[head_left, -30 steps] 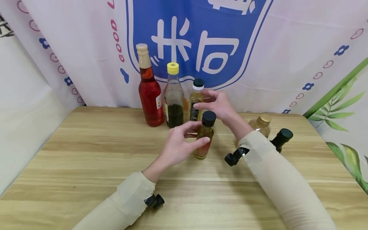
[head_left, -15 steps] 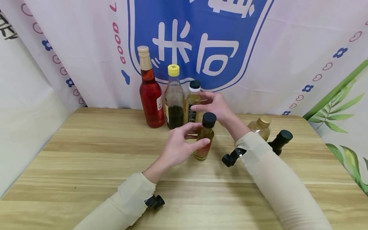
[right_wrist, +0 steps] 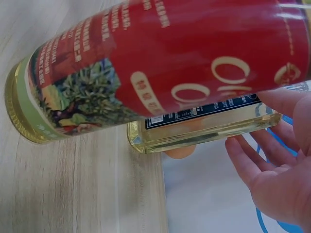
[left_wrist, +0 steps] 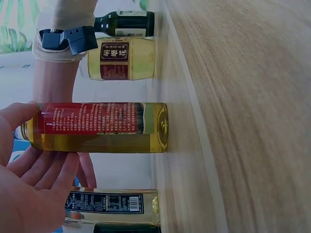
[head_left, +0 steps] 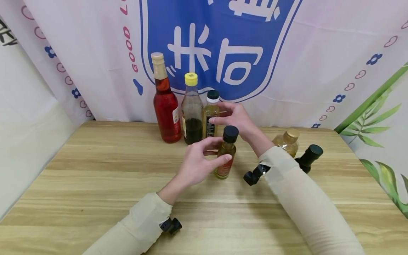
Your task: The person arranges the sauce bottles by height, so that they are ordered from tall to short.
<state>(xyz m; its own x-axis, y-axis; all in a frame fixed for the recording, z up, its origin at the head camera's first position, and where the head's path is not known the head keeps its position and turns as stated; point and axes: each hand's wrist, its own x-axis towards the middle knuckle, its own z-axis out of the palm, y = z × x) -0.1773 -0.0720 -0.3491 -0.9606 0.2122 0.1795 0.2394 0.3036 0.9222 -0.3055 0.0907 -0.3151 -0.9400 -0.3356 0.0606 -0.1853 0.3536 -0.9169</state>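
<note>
My left hand (head_left: 199, 161) holds a red-labelled olive oil bottle (head_left: 227, 159) between thumb and fingers; the bottle stands upright with a black cap. Yellow oil and the red label (left_wrist: 92, 118) show in the left wrist view. Behind it, my right hand (head_left: 237, 118) pinches a clear oil bottle (head_left: 210, 122) with a dark green cap and black label, thumb in front and fingers at the side. Beside that bottle, on its left, stands a yellow-capped bottle (head_left: 192, 120) partly filled with dark liquid. In the right wrist view the olive oil bottle (right_wrist: 170, 63) hides part of the clear one.
A tall red bottle (head_left: 166, 113) stands at the row's left end. To the right, partly behind my right sleeve, are a gold-capped bottle (head_left: 288, 140) and a dark green bottle (head_left: 309, 157). A printed curtain (head_left: 111, 71) hangs behind the wooden table (head_left: 127, 170).
My right hand has shifted the clear oil bottle a little to the left, closer to the yellow-capped bottle. The left hand and the olive oil bottle have stayed about where they were.
</note>
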